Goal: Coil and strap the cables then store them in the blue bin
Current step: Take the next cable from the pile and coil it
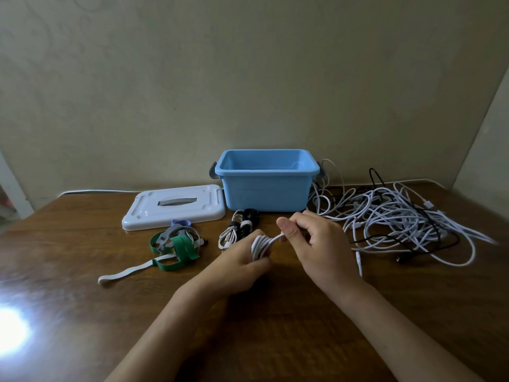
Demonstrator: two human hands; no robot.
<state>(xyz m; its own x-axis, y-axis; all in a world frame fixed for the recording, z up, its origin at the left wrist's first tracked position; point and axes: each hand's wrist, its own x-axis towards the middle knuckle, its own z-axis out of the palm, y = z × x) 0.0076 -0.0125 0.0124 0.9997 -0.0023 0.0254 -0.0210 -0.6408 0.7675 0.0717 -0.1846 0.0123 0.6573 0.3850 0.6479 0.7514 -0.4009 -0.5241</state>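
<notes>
My left hand point(242, 260) grips the coil point(260, 247); my right hand point(316, 238) pinches the cable's free run. I should keep turns snug and even.

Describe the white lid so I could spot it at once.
Find the open blue plastic bin at the back of the brown wooden table. The flat white rectangular plastic lid lies directly to its left, touching the bin's base. Unlike the loose straps in front of it, it is rigid, with a grey handle slot.

Blue bin point(264, 193) showing grey latches; lid point(176, 206) looking white (grey handle); straps point(176, 248) lying green, white; cable tangle point(399, 219) showing white, black.
</notes>
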